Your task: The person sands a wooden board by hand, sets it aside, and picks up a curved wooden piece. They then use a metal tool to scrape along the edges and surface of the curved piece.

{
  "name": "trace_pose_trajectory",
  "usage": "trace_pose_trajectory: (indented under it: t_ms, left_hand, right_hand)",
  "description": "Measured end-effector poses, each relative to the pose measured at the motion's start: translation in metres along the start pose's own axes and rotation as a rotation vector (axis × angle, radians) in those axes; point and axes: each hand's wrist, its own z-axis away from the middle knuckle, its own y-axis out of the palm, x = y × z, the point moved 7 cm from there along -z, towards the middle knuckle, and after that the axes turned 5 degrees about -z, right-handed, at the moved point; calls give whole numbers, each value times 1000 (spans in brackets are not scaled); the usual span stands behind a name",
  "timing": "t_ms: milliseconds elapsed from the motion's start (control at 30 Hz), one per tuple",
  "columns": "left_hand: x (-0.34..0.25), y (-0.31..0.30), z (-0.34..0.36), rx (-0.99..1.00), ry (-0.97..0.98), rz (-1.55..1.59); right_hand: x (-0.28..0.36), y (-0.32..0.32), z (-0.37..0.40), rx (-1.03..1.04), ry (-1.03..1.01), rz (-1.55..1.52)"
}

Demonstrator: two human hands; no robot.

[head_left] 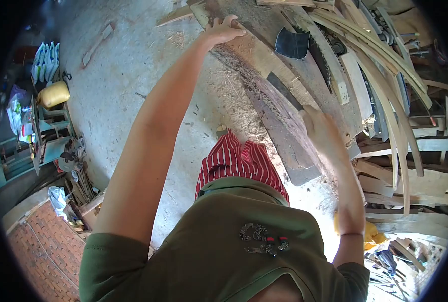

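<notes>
Right hand [322,128] is closed in a fist round the handle of a dark blade [284,90]. The handle itself is hidden in the palm, and the blade lies flat-ish along the plank [264,60], pointing up it. Left hand [224,30] is open at full arm's reach, fingers spread and pressed on the plank's far end; we see no wrap round the edge, so it bears down rather than clamps. The plank is a long rough slab running on a slant from the left hand down past the right. It has a pale worked face, darker ragged edges, and its near end sits just beside the red striped cloth [239,161] at the knees. We judge it heavy and stiff, unlikely to flex, with a splintery, dusty surface that is grippy rather than slick. It looks best taken by the long edges or held down flat from above, clear of the blade's path. The blade looks thin, hard and sharp, so hold it by the handle only. Shavings [229,90] litter the floor [133,65] beside the plank. Bent strips [385,65] and offcuts [410,181] are piled to the right, and some touch the plank's side. A yellow jug [53,94] stands well apart at the left.
</notes>
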Motion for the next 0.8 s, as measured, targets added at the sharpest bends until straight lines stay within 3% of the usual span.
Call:
trace_pose_trajectory:
  t_ms: [133,400,533,600,733,800]
  left_hand:
    - [-1,-4,3,22,2,19]
    - [0,2,3,-60,-7,-55]
    - [-4,4,-2,-58,18,-58]
    - [-2,0,2,-69,18,-51]
    - [-4,2,6,-43,19,-51]
    - [-1,3,-1,-76,40,-8]
  right_hand:
    - [-9,-1,-28,17,-196,48]
    - [-2,13,-42,250,-34,58]
    - [-9,22,-33,197,-35,-2]
    - [-3,23,-24,73,-69,-31]
    - [-6,34,-32,157,58,-60]
    - [13,55,-54,24,-195,13]
